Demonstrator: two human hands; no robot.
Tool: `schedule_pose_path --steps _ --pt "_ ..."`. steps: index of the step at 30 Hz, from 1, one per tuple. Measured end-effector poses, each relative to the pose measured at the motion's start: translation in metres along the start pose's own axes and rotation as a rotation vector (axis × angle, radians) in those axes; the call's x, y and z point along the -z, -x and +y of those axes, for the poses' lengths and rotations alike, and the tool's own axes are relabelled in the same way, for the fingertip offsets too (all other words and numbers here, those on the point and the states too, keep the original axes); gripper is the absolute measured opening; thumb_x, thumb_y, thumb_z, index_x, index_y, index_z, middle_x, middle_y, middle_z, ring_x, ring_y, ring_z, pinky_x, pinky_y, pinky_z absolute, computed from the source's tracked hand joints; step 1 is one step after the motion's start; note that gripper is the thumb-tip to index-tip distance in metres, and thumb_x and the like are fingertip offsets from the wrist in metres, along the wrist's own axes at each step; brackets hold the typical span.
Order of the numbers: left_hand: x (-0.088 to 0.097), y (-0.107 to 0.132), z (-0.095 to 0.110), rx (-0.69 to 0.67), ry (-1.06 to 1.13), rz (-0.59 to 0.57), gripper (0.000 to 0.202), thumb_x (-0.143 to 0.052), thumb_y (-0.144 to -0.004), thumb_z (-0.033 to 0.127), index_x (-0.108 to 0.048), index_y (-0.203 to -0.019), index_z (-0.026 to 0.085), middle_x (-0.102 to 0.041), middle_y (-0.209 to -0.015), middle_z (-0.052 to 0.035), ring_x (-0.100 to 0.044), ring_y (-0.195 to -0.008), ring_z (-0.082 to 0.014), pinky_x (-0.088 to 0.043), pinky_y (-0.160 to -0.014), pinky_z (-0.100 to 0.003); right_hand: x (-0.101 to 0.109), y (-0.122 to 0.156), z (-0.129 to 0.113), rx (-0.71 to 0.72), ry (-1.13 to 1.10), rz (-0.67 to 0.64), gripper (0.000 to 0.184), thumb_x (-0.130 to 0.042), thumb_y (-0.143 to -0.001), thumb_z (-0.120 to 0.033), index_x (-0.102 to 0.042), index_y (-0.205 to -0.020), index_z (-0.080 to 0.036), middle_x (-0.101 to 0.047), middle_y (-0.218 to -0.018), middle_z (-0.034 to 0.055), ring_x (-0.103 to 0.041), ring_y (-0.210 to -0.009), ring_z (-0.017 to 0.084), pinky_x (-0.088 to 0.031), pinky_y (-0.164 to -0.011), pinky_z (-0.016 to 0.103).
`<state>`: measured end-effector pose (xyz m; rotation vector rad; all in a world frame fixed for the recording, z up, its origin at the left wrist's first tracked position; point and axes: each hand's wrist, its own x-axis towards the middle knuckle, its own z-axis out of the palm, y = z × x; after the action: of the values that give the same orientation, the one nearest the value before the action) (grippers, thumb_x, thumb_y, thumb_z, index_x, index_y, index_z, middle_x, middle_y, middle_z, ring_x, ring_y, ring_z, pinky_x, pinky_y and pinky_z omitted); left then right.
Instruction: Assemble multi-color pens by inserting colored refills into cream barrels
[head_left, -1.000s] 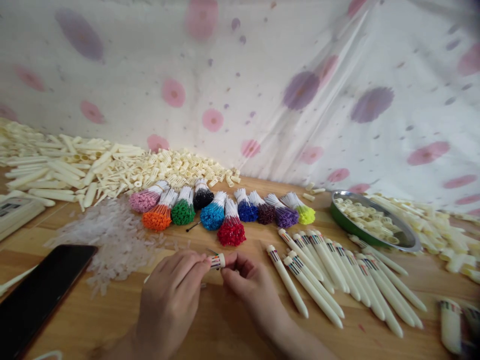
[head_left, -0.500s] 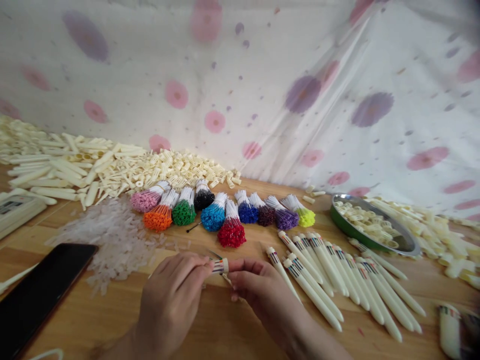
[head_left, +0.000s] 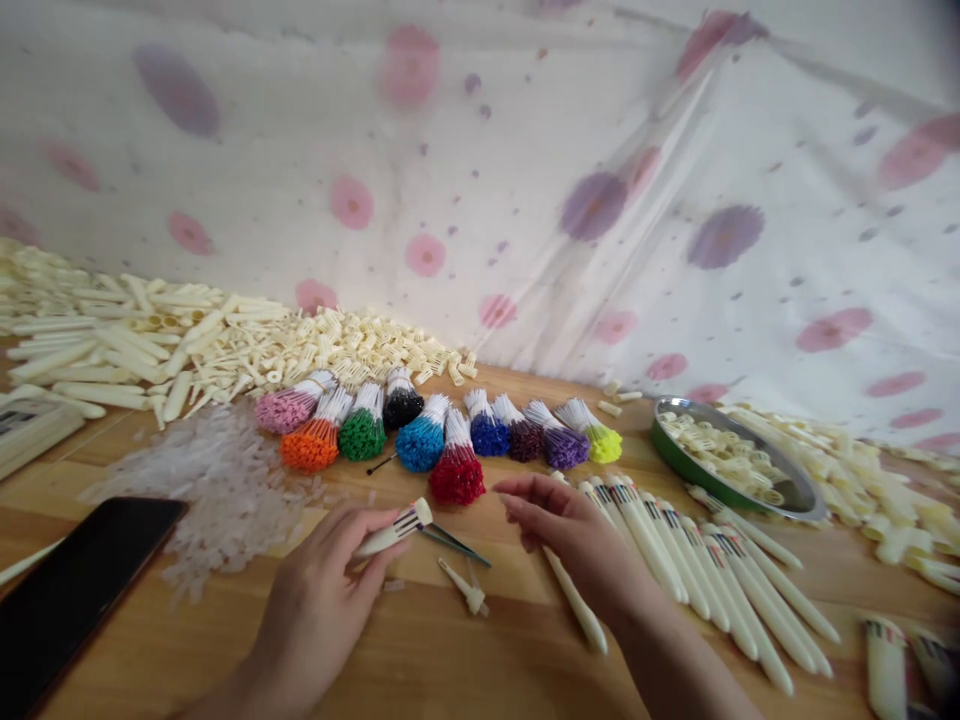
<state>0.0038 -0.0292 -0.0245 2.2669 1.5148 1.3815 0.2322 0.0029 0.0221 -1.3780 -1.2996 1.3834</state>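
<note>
A cream multicolour pen with a slotted top showing dark and coloured sliders is held between the thumb and fingers of my left hand; its lower part is hidden in the palm. My right hand hovers to the right, fingers apart and loosely bent, with nothing visible in them. It is nearest the bundle of red-tipped refills and a row of assembled pens, some of which it covers. Between the hands lie a thin dark pointed tool like tweezers and a small cream plastic part.
Refill bundles in several colours, such as blue and orange, line the table. Clear plastic bits and a phone are left. Cream pen parts pile behind. A green-sided metal dish holds cream pieces.
My hands have separated. The right hand has moved right and up, off the pen. The left hand now holds the pen tilted, and the small cream part lies uncovered on the table.
</note>
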Motion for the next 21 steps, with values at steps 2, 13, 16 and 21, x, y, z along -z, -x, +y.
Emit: schedule_pose_path --steps 2,13,16,21 --pt "0.002 0.001 -0.003 0.029 0.012 0.000 0.008 -0.053 -0.085 0.027 -0.059 -0.091 0.026 -0.071 -0.085 0.0011 -0.068 -0.076 -0.0148 -0.055 -0.066 -0.022 0.010 -0.003 0.004 0.081 0.301 0.075 0.030 -0.055 -0.073 -0.048 -0.057 -0.068 -0.018 -0.049 -0.057 -0.0028 -0.044 -0.052 0.011 -0.035 -0.050 0.023" --pt "0.003 0.008 -0.023 0.129 0.095 0.001 0.022 -0.055 -0.080 0.048 -0.062 -0.089 0.029 -0.073 -0.088 0.0013 -0.070 -0.075 -0.0154 -0.056 -0.063 -0.016 0.109 -0.029 0.029 0.036 0.843 0.553 0.032 -0.043 -0.091 -0.039 -0.055 -0.070 -0.017 -0.056 -0.066 0.0014 -0.053 -0.061 0.016 -0.040 -0.059 0.028" --pt "0.003 0.009 -0.020 0.121 0.107 -0.003 0.020 -0.056 -0.080 0.046 -0.062 -0.088 0.030 -0.073 -0.087 0.0020 -0.070 -0.075 -0.0154 -0.056 -0.061 -0.016 0.147 -0.056 0.028 -0.071 0.832 0.610 0.024 -0.052 -0.091 -0.033 -0.056 -0.105 -0.014 -0.060 -0.097 0.0044 -0.060 -0.079 0.016 -0.050 -0.069 0.033" --pt "0.001 0.009 -0.016 0.119 0.131 -0.014 0.014 -0.059 -0.078 0.042 -0.063 -0.087 0.032 -0.074 -0.085 0.0040 -0.071 -0.073 -0.0149 -0.055 -0.052 -0.014 0.171 -0.097 0.026 -0.238 0.791 0.503 0.029 -0.053 -0.090 -0.031 -0.053 -0.116 -0.016 -0.057 -0.114 0.0077 -0.059 -0.094 0.020 -0.051 -0.078 0.040"
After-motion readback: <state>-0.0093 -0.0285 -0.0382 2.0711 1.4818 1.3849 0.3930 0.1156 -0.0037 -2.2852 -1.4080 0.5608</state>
